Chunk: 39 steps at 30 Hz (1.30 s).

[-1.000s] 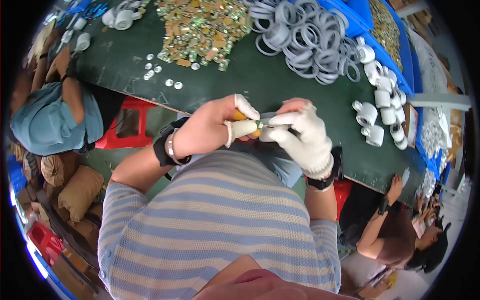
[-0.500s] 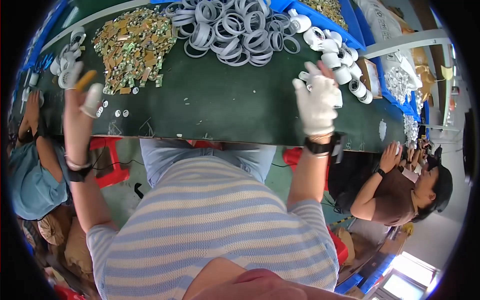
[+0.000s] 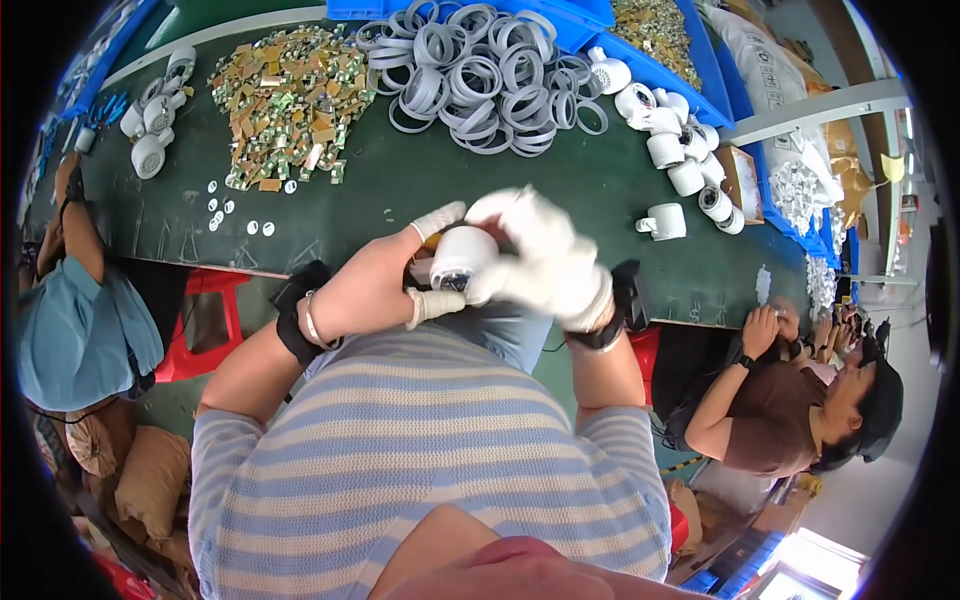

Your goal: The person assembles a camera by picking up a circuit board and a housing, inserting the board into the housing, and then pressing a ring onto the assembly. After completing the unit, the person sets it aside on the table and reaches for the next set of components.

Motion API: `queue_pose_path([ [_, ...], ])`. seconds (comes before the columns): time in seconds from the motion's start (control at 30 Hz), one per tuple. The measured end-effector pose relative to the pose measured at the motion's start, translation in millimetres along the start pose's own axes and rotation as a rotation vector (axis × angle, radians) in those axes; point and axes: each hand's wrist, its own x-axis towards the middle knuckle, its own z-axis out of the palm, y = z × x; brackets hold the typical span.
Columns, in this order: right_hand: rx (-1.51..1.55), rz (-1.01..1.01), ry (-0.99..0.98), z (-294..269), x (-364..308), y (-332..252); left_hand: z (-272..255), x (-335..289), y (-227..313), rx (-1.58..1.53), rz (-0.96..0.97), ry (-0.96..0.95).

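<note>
A white cylindrical plastic housing (image 3: 464, 252) is held near the table's front edge, in front of my striped shirt. Its lower end shows dark parts inside. My left hand (image 3: 375, 275), with white covers on the thumb and a finger, closes round its left side; an orange cover shows partly behind. From the right, my white-gloved right hand (image 3: 550, 255) grips the same housing, its thumb low and its fingers over the top. The gloved fingers are smeared by motion. Another white housing with a side stub (image 3: 664, 222) lies on the table to the right.
Beyond my hands lie a heap of small circuit boards (image 3: 290, 105) and a pile of grey rings (image 3: 475, 75). White housings stand at left (image 3: 150, 155) and right (image 3: 665, 150). Small white discs (image 3: 230, 207) lie near the boards. Co-workers sit at both sides.
Both hands have moved inward from the table's left and right sides and now meet at the white housing in the middle. My left hand has left the grilled housings at left.
</note>
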Motion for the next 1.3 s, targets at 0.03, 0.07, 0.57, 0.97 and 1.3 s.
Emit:
queue_pose_path([
  [0.03,0.139,0.111,0.068,-8,5,17,1,-1,-4,0.003,-0.001,0.012],
  [0.07,0.182,0.414,0.171,-19,15,33,2,-3,-11,-0.213,-0.086,0.031],
  [0.57,-0.655,0.119,0.223,-15,-25,15,-36,-31,-16,-0.710,-0.197,0.130],
  [0.97,0.600,0.151,0.037,6,-22,-34,-15,-15,-17,-0.597,-0.085,0.186],
  [1.3,0.771,0.400,0.226,36,-23,-47,2,-19,-9,-1.132,-0.032,0.116],
])
